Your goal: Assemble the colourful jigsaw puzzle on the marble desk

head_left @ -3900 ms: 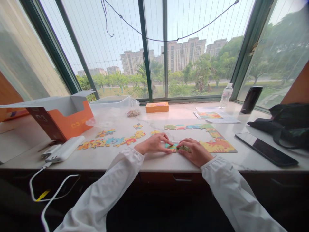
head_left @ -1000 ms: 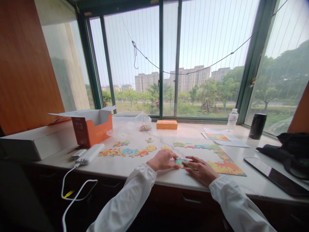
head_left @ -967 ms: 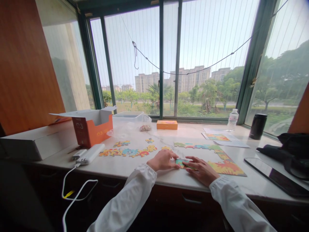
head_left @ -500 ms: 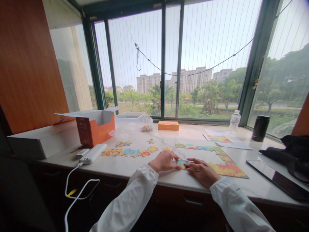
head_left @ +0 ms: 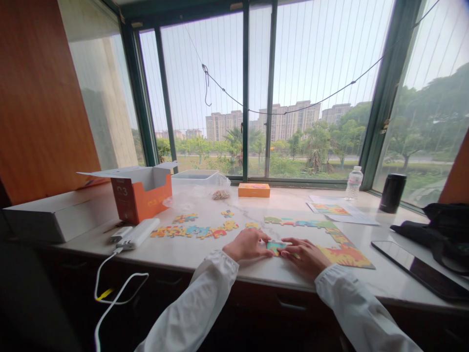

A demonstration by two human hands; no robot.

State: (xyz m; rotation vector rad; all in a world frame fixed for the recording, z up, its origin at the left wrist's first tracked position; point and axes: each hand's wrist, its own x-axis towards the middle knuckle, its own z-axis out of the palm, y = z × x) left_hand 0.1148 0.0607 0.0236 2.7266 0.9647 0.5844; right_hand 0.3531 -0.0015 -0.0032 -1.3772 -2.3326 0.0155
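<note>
A partly joined colourful jigsaw point(head_left: 331, 244) lies on the pale counter point(head_left: 256, 274), forming an L along its top and right side. My left hand point(head_left: 248, 244) and my right hand point(head_left: 303, 256) rest side by side at the jigsaw's lower left end. Their fingertips press down on a small teal and orange puzzle piece point(head_left: 274, 246) lying flat between them. The left fingers are curled, the right fingers lie nearly flat. Loose puzzle pieces point(head_left: 194, 231) are spread in a row to the left of my hands.
An open orange box point(head_left: 141, 193) and a white power bank point(head_left: 138, 233) with cables sit at the left. A small orange box point(head_left: 254, 189), a water bottle point(head_left: 353, 183), a black cup point(head_left: 392, 192), printed sheets point(head_left: 330, 209), a phone point(head_left: 417, 268) and a black bag point(head_left: 443, 230) stand around.
My head has lifted since the earliest frame, so more window shows. Both hands have stayed on the same piece, with the right fingers shifting slightly over it.
</note>
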